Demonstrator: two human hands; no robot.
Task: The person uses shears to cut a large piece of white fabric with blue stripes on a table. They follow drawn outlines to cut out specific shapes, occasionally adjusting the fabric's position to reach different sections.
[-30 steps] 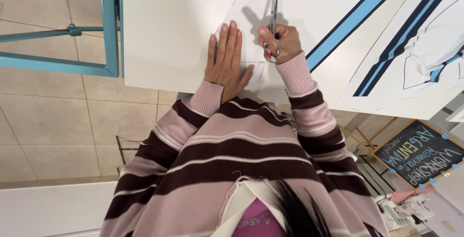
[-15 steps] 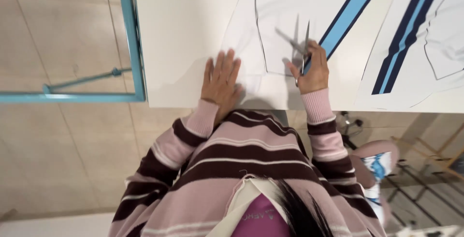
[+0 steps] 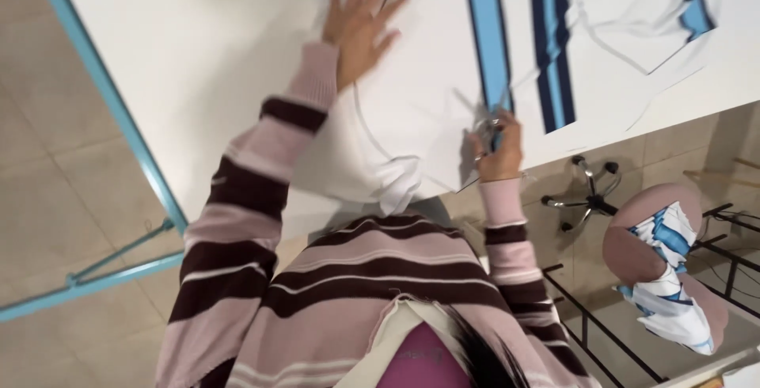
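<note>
White fabric (image 3: pixel 412 111) under flat left hand (image 3: pixel 360 24); right hand (image 3: pixel 497 149) grips scissors (image 3: pixel 484 123)

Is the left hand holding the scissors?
No, the left hand lies flat on the white fabric; the right hand grips the scissors.

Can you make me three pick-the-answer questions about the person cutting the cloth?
1. Where is the left hand?
A. flat on the white fabric
B. on the stool
C. on the floor

2. What colour are the stripes on the fabric?
A. red
B. blue
C. green

3. What is the right hand doing?
A. resting empty
B. waving
C. holding scissors

Answers: 1 A, its fingers are spread on the cloth on the table. 2 B, light and dark blue bands show. 3 C, its fingers grip the scissors by a stripe.
</note>
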